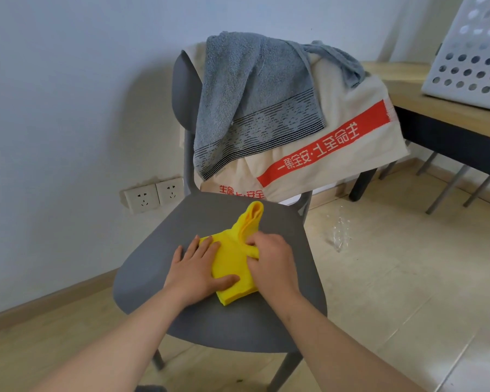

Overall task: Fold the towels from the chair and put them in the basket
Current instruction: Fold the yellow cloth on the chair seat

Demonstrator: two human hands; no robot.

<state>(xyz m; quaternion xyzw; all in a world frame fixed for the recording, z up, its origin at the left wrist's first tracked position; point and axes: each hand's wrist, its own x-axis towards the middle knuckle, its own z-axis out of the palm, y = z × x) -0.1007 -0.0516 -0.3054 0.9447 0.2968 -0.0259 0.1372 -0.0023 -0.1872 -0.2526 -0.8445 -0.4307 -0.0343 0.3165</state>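
Yellow cloth [231,267], a small towel partly folded, is lying on the grey chair seat [210,321] near its middle, with one loose end [251,219] standing up in a rolled fold toward the backrest. Left hand [198,271] is pressing flat on the cloth's left part, fingers [207,247] spread and released, thumb resting across the folded edge. Right hand [272,261] is sitting on the cloth's right edge, its fingers curled and pinching a fold of the yellow fabric. Beyond the hands, a grey towel [252,100] is hanging over the backrest, lying on top of a cream towel [337,142] with a red band and red lettering, which is draping down to the seat's rear edge. Two wall sockets [153,195] are showing low on the wall left of the chair. At far right, a white perforated basket [475,55] is standing on a wooden bench [425,106].
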